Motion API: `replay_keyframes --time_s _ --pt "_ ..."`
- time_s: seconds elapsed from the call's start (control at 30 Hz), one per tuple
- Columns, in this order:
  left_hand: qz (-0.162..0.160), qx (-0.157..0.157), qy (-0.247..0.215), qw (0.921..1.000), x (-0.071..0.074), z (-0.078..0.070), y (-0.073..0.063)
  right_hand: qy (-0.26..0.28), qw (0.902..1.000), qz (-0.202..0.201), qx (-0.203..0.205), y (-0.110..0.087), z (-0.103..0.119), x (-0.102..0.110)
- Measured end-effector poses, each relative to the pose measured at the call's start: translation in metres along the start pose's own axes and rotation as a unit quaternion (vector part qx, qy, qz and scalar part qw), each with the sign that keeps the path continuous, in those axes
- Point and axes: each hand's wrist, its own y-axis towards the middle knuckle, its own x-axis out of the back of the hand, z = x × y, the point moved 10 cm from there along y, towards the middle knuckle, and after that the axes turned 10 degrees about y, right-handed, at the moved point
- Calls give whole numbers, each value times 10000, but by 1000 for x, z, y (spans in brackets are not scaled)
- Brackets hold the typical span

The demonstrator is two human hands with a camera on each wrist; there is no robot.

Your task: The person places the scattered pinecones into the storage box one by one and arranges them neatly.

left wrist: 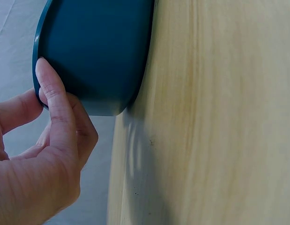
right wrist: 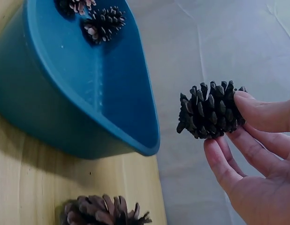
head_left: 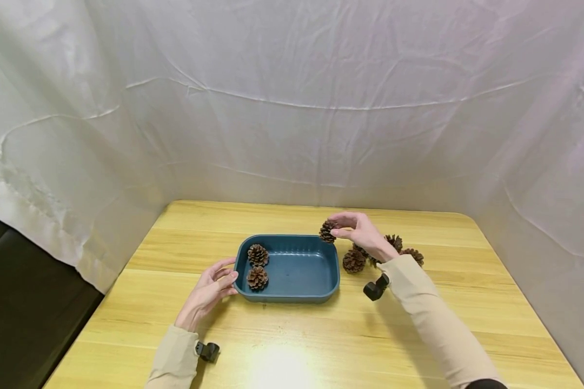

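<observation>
A dark blue rectangular plastic bin (head_left: 297, 270) stands on the table, with two pine cones (head_left: 257, 277) at its left end. My left hand (head_left: 213, 287) pinches the bin's left rim between thumb and fingers, as the left wrist view shows on the bin wall (left wrist: 98, 56). In my right hand (head_left: 362, 232) a brown pine cone (head_left: 327, 231) is held by thumb and fingertips, above the bin's far right corner. The right wrist view shows this pine cone (right wrist: 212, 110) in the air, apart from the bin.
Several more pine cones (head_left: 353, 261) lie on the wooden table (head_left: 370, 335) right of the bin, partly hidden beneath my right wrist. Pale cloth (head_left: 297, 135) hangs behind the table and at its sides. A black surface (head_left: 24, 302) shows at the lower left.
</observation>
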Motion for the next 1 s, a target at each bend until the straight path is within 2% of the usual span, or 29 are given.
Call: replay_keyframes --time_s 0.23,1.0 --pt "-14 -9 -27 10000 0 0 0 47 9992 246 -314 7 -2 -16" --pt "-33 -2 -46 10000 -1 0 0 728 9919 745 -721 28 -16 -74"
